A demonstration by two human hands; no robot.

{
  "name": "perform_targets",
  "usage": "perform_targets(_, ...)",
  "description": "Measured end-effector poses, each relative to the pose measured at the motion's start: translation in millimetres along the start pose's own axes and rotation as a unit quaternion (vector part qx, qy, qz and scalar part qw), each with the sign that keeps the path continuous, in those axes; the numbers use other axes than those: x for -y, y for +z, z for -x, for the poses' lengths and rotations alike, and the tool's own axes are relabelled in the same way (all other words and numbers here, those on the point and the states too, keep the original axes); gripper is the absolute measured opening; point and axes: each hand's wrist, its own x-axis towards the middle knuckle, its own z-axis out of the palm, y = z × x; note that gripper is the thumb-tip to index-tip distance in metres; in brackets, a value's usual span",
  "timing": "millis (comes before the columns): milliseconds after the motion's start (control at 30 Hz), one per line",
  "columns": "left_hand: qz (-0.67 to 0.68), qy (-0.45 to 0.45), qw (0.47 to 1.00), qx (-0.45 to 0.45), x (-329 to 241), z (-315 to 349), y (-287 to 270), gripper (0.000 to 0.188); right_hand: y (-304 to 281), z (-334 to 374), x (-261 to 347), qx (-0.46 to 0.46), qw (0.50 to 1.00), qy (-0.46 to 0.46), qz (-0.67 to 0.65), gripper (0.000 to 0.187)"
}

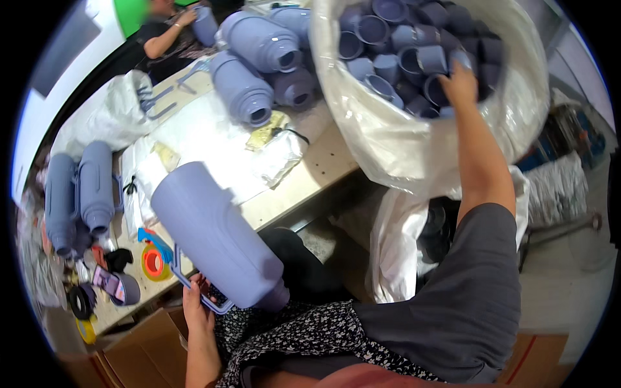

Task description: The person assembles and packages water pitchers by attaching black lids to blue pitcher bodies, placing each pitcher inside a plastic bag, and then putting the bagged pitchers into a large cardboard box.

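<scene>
A large lavender-blue thermos flask body (217, 236) lies tilted across my lap and the table edge, its neck toward me. My left hand (197, 304) is closed around its side handle. Out to the far right, my right hand (461, 87) is inside a big bag of lavender cups (372, 29). Its thumb and fingers close on a cup (464, 61) among the pile; the fingertips are partly hidden and blurred.
Several flask bodies (262, 39) lie on the table's far side, two more (97, 187) at left. The white plastic bag (414, 155) stands beside the table. Tape rolls (155, 262), a phone (108, 283) and loose handles (155, 100) lie about. A co-worker (165, 39) holds a flask beyond.
</scene>
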Motion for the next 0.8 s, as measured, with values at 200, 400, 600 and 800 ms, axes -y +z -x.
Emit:
perform_targets(200, 0.056, -0.051, 0.996, -0.046, 9, -9, -7, 0.039, 78, 10, -124, 0.001, 0.986, 0.082, 0.147, 0.089)
perform_targets(400, 0.050, -0.050, 0.996, -0.054, 4, 4, -7, 0.039, 78, 20, -91, 0.021, 0.971, 0.188, 0.149, 0.081)
perform_targets(600, 0.095, -0.055, 0.993, -0.041, 12, -10, -16, 0.041, 45, 40, -86, 0.117, 0.991, 0.066, 0.024, 0.078)
perform_targets(800, 0.127, -0.124, 0.984, 0.032, 4, -22, -18, 0.044, -56, 116, 47, -0.078, 0.966, -0.077, -0.233, 0.067)
